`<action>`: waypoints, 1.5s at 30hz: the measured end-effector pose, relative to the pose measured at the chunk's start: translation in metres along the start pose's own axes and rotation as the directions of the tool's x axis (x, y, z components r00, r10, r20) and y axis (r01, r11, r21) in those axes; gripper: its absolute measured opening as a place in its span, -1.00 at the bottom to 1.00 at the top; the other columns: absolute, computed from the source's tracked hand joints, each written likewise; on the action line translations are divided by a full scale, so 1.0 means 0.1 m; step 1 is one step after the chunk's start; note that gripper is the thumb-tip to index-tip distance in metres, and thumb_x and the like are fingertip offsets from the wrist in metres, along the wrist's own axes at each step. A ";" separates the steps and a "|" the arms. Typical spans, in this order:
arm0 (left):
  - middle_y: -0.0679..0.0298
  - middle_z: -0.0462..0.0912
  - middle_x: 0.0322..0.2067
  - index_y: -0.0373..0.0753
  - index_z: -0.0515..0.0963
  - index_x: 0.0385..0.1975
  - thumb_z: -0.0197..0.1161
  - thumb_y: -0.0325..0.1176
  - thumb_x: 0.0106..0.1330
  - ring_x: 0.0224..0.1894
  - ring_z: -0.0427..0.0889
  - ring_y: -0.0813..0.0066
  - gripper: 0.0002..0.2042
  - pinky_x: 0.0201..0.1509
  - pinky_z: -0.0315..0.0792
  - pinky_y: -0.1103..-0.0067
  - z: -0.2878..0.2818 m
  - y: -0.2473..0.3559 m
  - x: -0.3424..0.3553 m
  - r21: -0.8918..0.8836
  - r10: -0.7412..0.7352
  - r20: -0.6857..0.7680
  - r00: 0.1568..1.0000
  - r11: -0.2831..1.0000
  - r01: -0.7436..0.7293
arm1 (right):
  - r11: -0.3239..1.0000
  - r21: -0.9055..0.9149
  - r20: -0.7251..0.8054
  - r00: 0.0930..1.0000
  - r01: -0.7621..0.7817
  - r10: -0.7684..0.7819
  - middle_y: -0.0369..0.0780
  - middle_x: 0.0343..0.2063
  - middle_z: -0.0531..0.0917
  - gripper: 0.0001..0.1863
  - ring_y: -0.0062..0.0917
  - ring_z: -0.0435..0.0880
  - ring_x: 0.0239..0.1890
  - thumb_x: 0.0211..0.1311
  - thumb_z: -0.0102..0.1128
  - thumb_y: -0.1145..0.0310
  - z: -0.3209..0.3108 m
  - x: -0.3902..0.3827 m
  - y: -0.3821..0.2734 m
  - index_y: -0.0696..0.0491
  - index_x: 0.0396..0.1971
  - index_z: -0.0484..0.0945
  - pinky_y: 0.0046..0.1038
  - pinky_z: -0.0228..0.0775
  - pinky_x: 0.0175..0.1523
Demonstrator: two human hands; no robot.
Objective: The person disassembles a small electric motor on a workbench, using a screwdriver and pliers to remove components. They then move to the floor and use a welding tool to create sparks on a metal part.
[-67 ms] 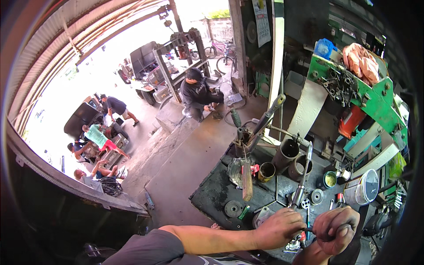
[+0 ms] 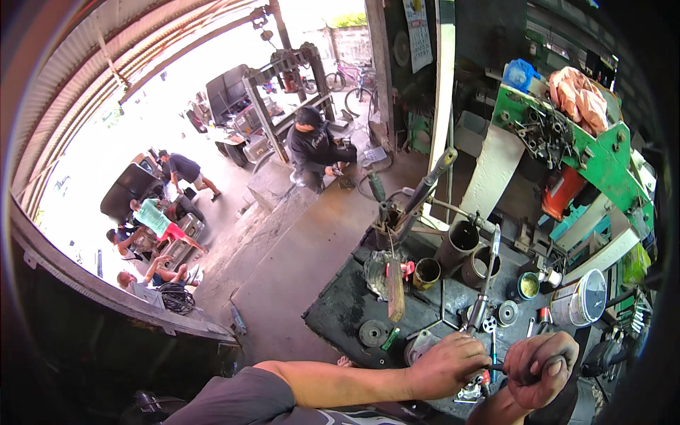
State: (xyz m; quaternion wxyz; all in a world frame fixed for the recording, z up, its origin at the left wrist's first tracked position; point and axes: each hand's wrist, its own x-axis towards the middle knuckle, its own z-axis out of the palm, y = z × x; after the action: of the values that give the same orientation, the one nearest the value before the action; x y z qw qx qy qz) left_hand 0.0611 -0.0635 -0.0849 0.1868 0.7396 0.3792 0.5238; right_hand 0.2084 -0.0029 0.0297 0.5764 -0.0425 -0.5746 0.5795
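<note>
Above the near right part of the workbench, my left hand (image 2: 450,365) and my right hand (image 2: 542,365) are both closed, close together. A short stretch of a thin dark rod-like piece (image 2: 497,367) shows in the gap between them. My fingers hide the rest, so its exact kind cannot be made out. The right thumb presses over the curled fingers. Just beyond my left hand, a long metal bar with a grip (image 2: 478,313) slants over the bench. Small metal parts (image 2: 469,391) lie below my hands, partly covered by them.
The dark workbench (image 2: 340,304) carries round discs (image 2: 507,313), metal cylinders (image 2: 457,244), a can (image 2: 426,274) and a tool holder (image 2: 389,234). A white bucket (image 2: 579,301) stands right, near a green frame (image 2: 602,166). Beyond, a person in black (image 2: 315,149) crouches; several others are outside near vehicles.
My right hand has shifted very slightly, and the thumb seems a little raised. My left hand stays almost where it was. The whole view has moved a touch.
</note>
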 end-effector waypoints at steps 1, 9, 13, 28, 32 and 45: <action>0.18 0.58 -0.14 -0.14 0.60 -0.02 0.46 -0.40 0.31 0.03 0.63 0.06 -0.72 0.22 0.47 0.22 0.00 0.01 0.00 -0.013 -0.005 -0.004 1.000 1.000 0.005 | 1.000 -0.030 -0.020 1.000 0.005 -0.005 -0.26 -0.82 0.42 -0.47 -0.66 0.23 -0.88 0.61 0.31 0.13 0.02 0.01 -0.01 0.08 -0.55 0.37 -0.48 0.22 -0.76; 0.16 0.62 -0.08 -0.18 0.61 -0.02 0.45 -0.38 0.35 0.07 0.66 0.08 -0.75 0.21 0.47 0.23 -0.07 -0.08 0.02 -0.047 0.001 0.044 0.999 0.999 0.001 | 0.992 -0.116 0.018 0.999 0.053 -0.051 -0.31 -0.82 0.38 -0.52 -0.70 0.20 -0.88 0.62 0.31 0.14 0.18 0.03 0.01 0.08 -0.48 0.37 -0.51 0.17 -0.75; 0.11 0.69 0.00 -0.19 0.66 0.06 0.50 -0.43 0.29 0.17 0.69 0.03 -0.66 0.36 0.49 0.16 -0.06 -0.08 0.01 -0.072 -0.085 0.118 0.989 0.993 0.094 | 0.989 -0.136 -0.183 0.980 0.060 -0.084 -0.25 -0.81 0.45 -0.52 -0.60 0.32 -0.85 0.55 0.38 0.18 0.21 -0.03 0.02 0.11 -0.53 0.43 -0.46 0.25 -0.72; 0.16 0.71 -0.01 -0.18 0.64 0.05 0.48 -0.54 0.03 0.15 0.75 0.10 -0.51 0.35 0.51 0.13 -0.19 -0.07 0.15 -0.066 -0.020 0.117 0.993 0.997 0.027 | 0.986 -0.168 0.126 0.992 0.003 0.019 -0.21 -0.75 0.54 -0.57 -0.54 0.41 -0.80 0.60 0.36 0.18 0.11 0.17 -0.05 0.14 -0.46 0.50 -0.42 0.30 -0.66; 0.16 0.74 -0.05 -0.18 0.66 0.02 0.51 -0.50 0.07 0.14 0.76 0.13 -0.56 0.36 0.52 0.14 -0.18 -0.08 0.14 -0.032 -0.038 0.150 0.988 0.999 0.044 | 0.979 -0.202 -0.078 0.997 0.002 -0.018 -0.19 -0.74 0.54 -0.53 -0.54 0.41 -0.80 0.59 0.38 0.11 0.16 -0.02 -0.06 0.12 -0.46 0.49 -0.42 0.29 -0.66; -0.09 0.40 0.49 -0.27 0.26 0.58 0.82 -0.20 0.02 0.51 0.47 -0.13 0.11 0.59 0.41 0.20 -0.26 -0.32 -0.36 -0.002 -0.143 0.134 0.981 0.989 0.145 | 0.946 -0.321 -0.200 0.974 0.036 -0.105 -0.33 -0.36 0.63 -0.43 -0.69 0.57 -0.39 0.59 0.33 -0.20 -0.06 -0.49 -0.28 0.11 -0.01 0.58 -0.58 0.42 -0.30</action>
State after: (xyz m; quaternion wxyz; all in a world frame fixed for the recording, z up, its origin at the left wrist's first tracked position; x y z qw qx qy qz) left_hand 0.0195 -0.0732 -0.1191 0.2535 0.7424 0.4152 0.4606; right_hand 0.2460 -0.0435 0.0174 0.6413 -0.1754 -0.5954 0.4511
